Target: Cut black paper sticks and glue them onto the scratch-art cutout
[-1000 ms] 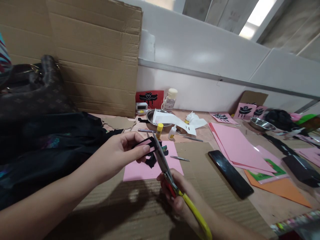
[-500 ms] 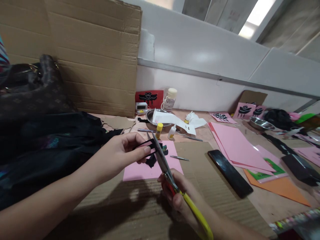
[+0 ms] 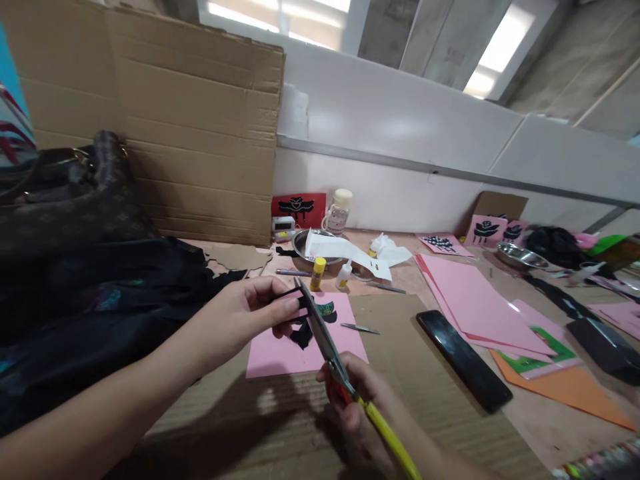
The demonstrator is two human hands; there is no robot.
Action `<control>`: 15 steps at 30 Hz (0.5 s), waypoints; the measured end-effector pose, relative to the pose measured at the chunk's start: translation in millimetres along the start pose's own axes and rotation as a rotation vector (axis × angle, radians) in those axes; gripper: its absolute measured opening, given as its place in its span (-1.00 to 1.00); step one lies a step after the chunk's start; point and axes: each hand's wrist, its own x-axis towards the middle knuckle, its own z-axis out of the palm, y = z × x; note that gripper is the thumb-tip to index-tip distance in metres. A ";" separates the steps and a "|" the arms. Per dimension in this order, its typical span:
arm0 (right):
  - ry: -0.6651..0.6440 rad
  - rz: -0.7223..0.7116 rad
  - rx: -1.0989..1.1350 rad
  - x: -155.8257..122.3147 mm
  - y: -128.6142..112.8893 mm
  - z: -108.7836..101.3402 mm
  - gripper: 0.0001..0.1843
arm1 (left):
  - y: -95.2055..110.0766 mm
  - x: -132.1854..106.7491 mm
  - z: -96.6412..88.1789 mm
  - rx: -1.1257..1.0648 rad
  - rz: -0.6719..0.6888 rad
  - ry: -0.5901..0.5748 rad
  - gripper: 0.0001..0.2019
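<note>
My left hand (image 3: 263,308) pinches a small black piece with thin strips (image 3: 301,303), perhaps fabric or paper. In my right hand (image 3: 357,393) are scissors (image 3: 327,340) with yellow and red handles. Their blades point up and away, meeting the black piece beside my left fingertips; the tips look nearly together. Beneath both hands, a pink sheet (image 3: 280,357) lies on cardboard, with black cut shapes (image 3: 301,335) on it, one bearing a glittery green patch (image 3: 327,308). Tweezers (image 3: 361,328) rest at the sheet's right edge.
Behind the sheet stand a yellow glue stick (image 3: 318,273), a small white bottle (image 3: 344,274) and a metal bowl (image 3: 303,245). A black phone (image 3: 463,360) and pink sheets (image 3: 480,300) lie to the right. At left, black fabric (image 3: 120,300) lies before a brown bag (image 3: 75,207).
The view has tilted up a little, so the table things sit lower in the picture. The scissor blades have closed somewhat at the black piece; both hands keep their grip.
</note>
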 end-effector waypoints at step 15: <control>-0.019 -0.012 -0.062 2.7 -3.1 2.7 -0.18 | 0.0 0.3 -1.8 0.033 0.001 0.041 -0.57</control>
